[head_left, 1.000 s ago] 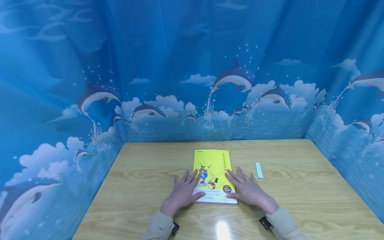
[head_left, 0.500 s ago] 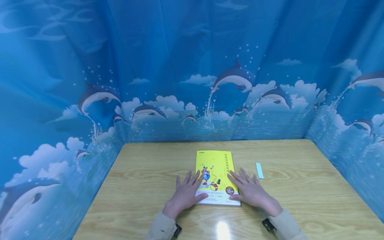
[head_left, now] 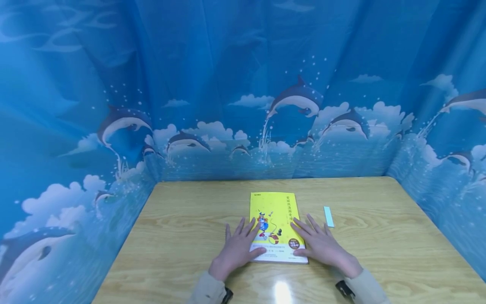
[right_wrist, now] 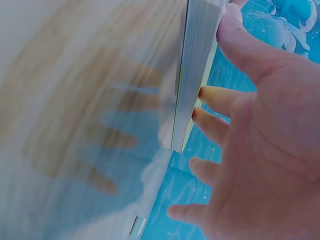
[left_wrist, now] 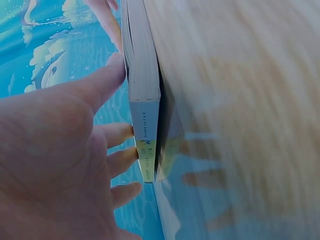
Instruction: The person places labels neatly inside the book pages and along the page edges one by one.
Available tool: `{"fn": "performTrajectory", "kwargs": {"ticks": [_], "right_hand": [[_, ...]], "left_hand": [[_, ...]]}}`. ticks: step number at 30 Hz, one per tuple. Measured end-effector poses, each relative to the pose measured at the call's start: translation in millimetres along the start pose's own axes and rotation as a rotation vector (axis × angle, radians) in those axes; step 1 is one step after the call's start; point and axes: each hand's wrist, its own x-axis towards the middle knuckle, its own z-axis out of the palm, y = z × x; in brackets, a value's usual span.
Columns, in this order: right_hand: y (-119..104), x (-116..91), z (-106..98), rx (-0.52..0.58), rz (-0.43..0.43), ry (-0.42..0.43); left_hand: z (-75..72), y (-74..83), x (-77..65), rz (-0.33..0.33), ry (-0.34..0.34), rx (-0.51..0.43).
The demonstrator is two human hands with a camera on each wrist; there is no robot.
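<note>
A yellow paperback book [head_left: 277,211] with a white lower band and a cartoon girl on its cover lies closed on the table. My left hand [head_left: 237,249] rests on its left side, thumb and fingertips touching the cover, fingers spread. On the opposite side my right hand [head_left: 324,247] lies the same way, its thumb on the lower right corner. The left wrist view shows the spine [left_wrist: 145,135] and page block edge-on beneath the left fingertips. In the right wrist view the page edges [right_wrist: 197,70] stand below the right thumb and fingers.
A small pale blue strip [head_left: 328,216] lies on the wooden table [head_left: 182,219], right of the book and beyond the right hand. A blue curtain [head_left: 228,84] printed with dolphins hangs behind and on both sides.
The book has slid a little to the right and towards me, with both hands moving along on it. The pale blue strip has stayed in place.
</note>
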Motion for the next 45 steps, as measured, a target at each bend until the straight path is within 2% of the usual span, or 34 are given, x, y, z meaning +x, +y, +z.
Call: {"fn": "performTrajectory", "kwargs": {"ticks": [5, 16, 33, 45], "right_hand": [[1, -4, -2, -0.007, 0.000, -0.001], [-7, -8, -12, -0.035, 0.068, -0.070], [-12, -10, -16, -0.049, 0.062, -0.072], [-16, -10, -19, -0.046, 0.078, -0.090]], "left_hand": [[1.5, 4.1, -0.6, -0.010, -0.013, 0.005], [1.6, 8.5, -3.2, 0.006, 0.006, -0.001], [0.6, 12.1, -6.4, -0.006, -0.008, -0.001], [-3.1, 13.4, -6.6, 0.014, -0.023, -0.005]]}}
